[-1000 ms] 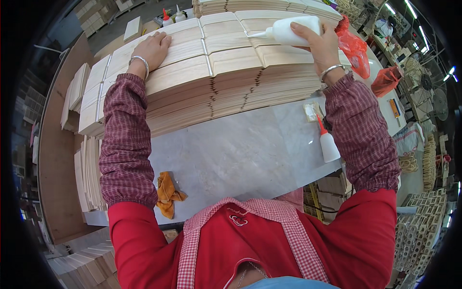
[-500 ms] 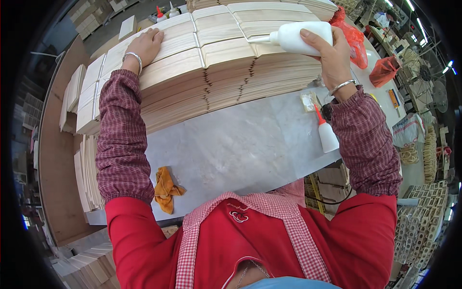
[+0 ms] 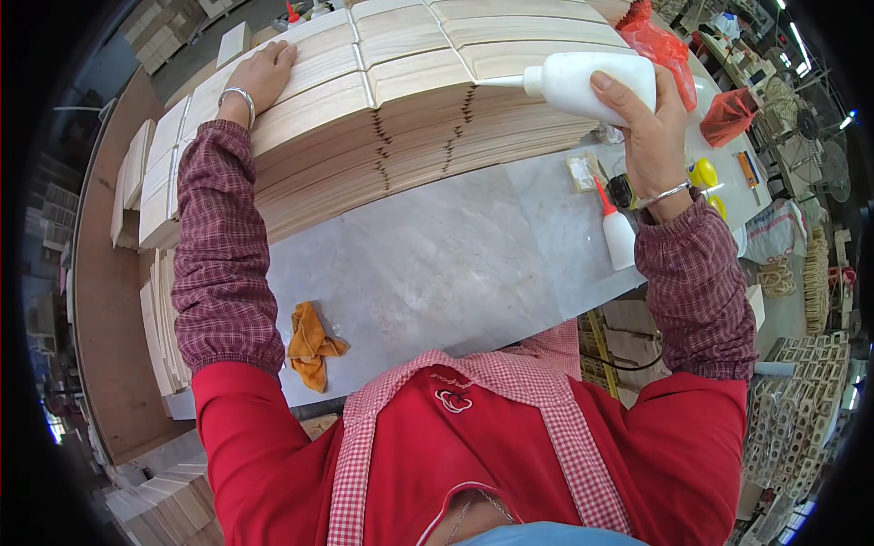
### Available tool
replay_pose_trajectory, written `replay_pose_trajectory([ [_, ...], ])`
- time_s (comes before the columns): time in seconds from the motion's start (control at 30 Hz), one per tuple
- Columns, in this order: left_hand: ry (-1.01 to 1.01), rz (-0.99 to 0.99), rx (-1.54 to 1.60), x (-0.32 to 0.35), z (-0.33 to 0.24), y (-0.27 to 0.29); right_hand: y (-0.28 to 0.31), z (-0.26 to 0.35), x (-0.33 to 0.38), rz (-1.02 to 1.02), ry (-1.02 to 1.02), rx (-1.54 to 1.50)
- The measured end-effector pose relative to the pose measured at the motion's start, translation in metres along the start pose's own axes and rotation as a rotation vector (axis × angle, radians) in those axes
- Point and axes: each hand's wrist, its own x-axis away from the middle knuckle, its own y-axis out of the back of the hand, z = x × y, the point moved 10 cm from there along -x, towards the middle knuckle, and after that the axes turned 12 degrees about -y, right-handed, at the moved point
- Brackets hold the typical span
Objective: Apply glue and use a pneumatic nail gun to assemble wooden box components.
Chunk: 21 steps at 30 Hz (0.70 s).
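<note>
My right hand (image 3: 657,127) is wrapped round a white squeeze bottle (image 3: 592,86), held nearly level with its thin nozzle pointing left. The nozzle tip is at the near end of a groove in the stacked pale wooden boards (image 3: 414,77); whether it touches cannot be made out. White lines run along the grooves, and dark jagged marks go down the stack's front face. My left hand (image 3: 259,77) lies on top of the boards at the left, fingers stretched out, holding nothing.
On the grey tabletop (image 3: 401,246) are an orange cloth (image 3: 312,348), a smaller red-tipped white bottle (image 3: 618,238) and a roll of tape (image 3: 621,191). Red plastic bags (image 3: 728,116) and yellow-handled scissors (image 3: 703,173) lie at the right. A brown wooden panel (image 3: 96,364) stands along the left.
The bottle's nozzle has moved along the groove to its near edge as my right hand came with it. My left hand stays on the boards. The view has shifted slightly.
</note>
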Motion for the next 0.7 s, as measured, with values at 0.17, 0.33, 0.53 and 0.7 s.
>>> replay_pose_trajectory([
  [0.17, 0.070, 0.041, 0.070, -0.006, 0.001, -0.010, 0.012, -0.037, -0.009, 0.142, -0.288, -0.531],
  [0.33, 0.029, 0.029, 0.093, -0.010, 0.027, -0.016, 0.087, -0.097, -0.034, 0.026, -0.347, -0.712],
  [0.53, 0.019, -0.009, 0.096, -0.015, 0.054, -0.021, 0.179, -0.181, -0.061, -0.049, -0.534, -0.467],
  [0.7, 0.048, 0.015, 0.091, -0.007, 0.053, -0.015, 0.220, -0.243, -0.088, -0.077, -0.646, -0.100],
])
